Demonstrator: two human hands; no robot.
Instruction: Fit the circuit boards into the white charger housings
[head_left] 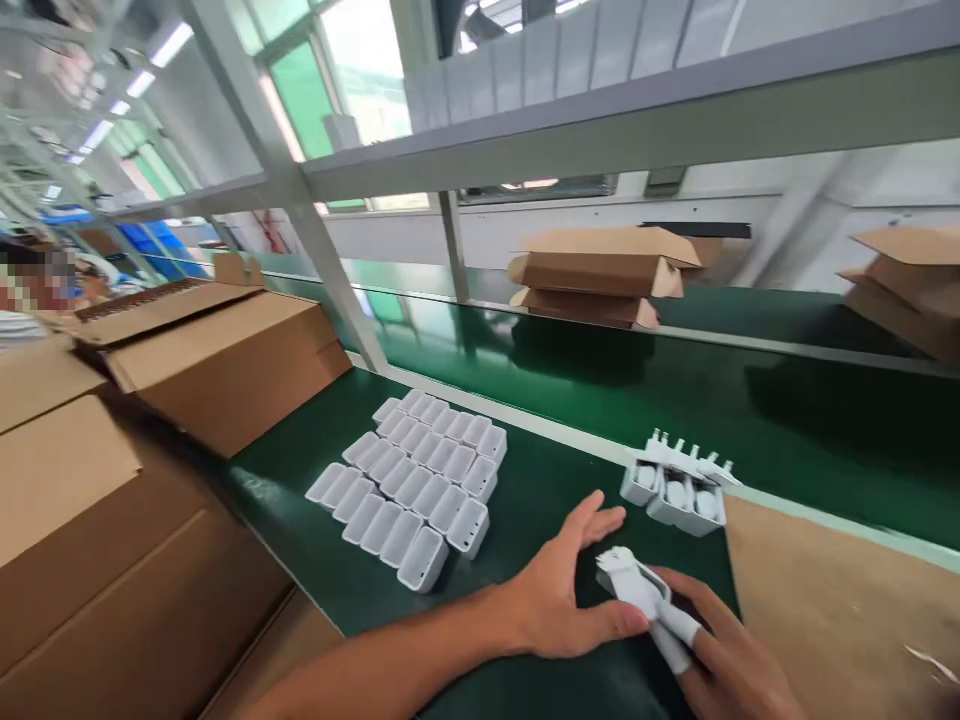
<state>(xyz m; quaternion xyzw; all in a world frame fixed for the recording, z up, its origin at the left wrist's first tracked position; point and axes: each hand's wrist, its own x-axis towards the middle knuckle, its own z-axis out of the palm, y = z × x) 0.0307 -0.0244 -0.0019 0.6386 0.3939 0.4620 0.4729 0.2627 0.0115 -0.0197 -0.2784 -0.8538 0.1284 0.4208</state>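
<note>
My right hand (726, 640), with white coverings on some of its fingers, grips a small white plastic case (631, 580) above the green work surface. A white piece sits at the top of the case; its details are blurred. My left hand (566, 590) is open beside it, fingers stretched forward, the thumb reaching to the near side of the case and seeming to touch it. Just beyond the hands stand several white open cases (675, 500) with white parts in them and a row of white prongs behind. To the left, rows of white open-topped cases (420, 470) lie close together.
Large cardboard boxes (240, 370) line the left side. A brown cardboard sheet (840, 600) lies at the right. Behind a pale rail runs a green belt (585, 375), with folded cartons (600, 275) beyond. A grey shelf beam (600, 130) crosses overhead; a person is at far left.
</note>
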